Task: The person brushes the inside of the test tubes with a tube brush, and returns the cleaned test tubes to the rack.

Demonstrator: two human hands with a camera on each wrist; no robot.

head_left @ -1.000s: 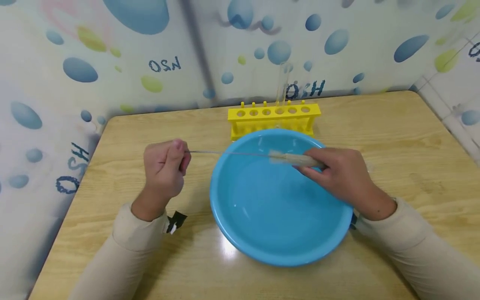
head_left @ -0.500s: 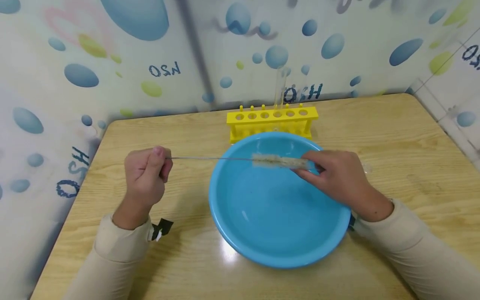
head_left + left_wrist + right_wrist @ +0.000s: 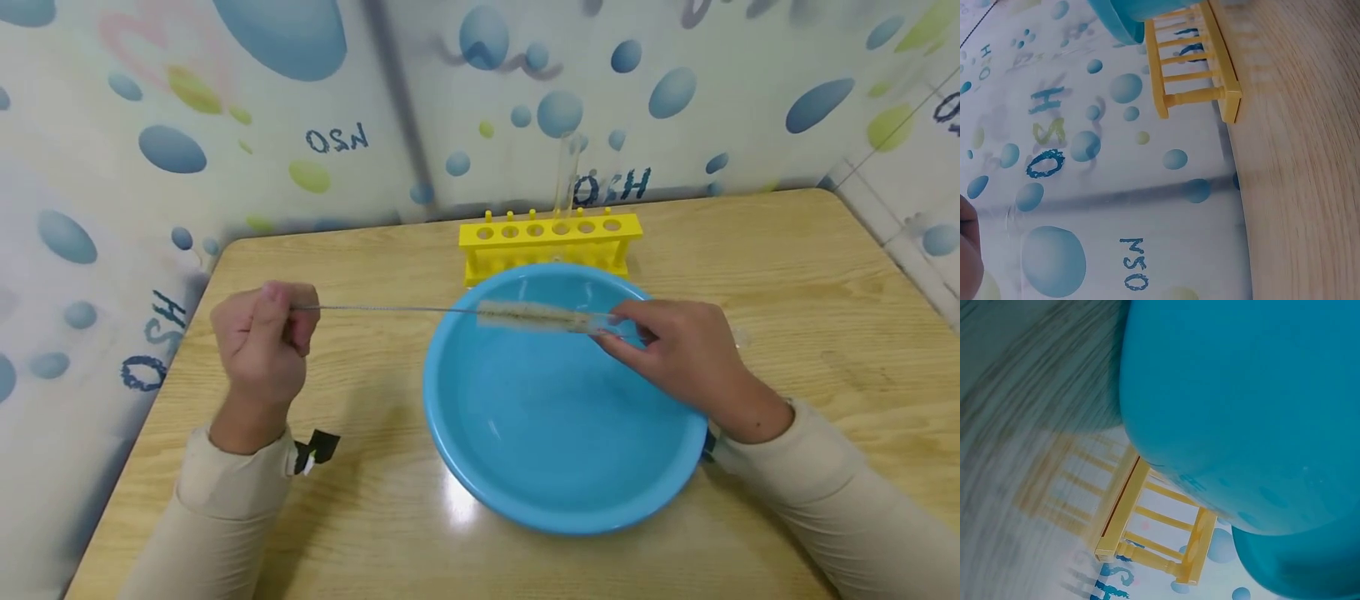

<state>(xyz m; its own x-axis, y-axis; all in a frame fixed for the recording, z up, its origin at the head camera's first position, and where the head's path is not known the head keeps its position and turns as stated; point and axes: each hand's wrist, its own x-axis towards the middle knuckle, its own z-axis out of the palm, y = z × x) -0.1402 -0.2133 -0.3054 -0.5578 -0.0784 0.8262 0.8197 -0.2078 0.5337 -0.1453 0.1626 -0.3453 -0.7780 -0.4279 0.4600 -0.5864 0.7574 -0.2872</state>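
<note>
In the head view my left hand (image 3: 262, 337) grips the twisted wire handle of a test tube brush (image 3: 525, 314). The brush lies level above the blue basin (image 3: 558, 525), its pale bristles pointing right. A clear glass test tube (image 3: 617, 325) surrounds the bristles' right end, and my right hand (image 3: 682, 354) pinches it between thumb and fingers. The tube's far end is hidden in that hand. Only an edge of the left hand (image 3: 969, 250) shows in the left wrist view. The right wrist view shows no fingers.
Behind the basin stands a yellow test tube rack (image 3: 551, 232), with one clear test tube (image 3: 566, 175) upright in it. The wooden table (image 3: 375, 533) meets a patterned wall (image 3: 247, 108) at the back. A small clear object (image 3: 741, 337) lies right of the right hand.
My left hand has moved left, drawing the brush with it. More bristles now show outside the test tube. The right hand has stayed nearly in place.
</note>
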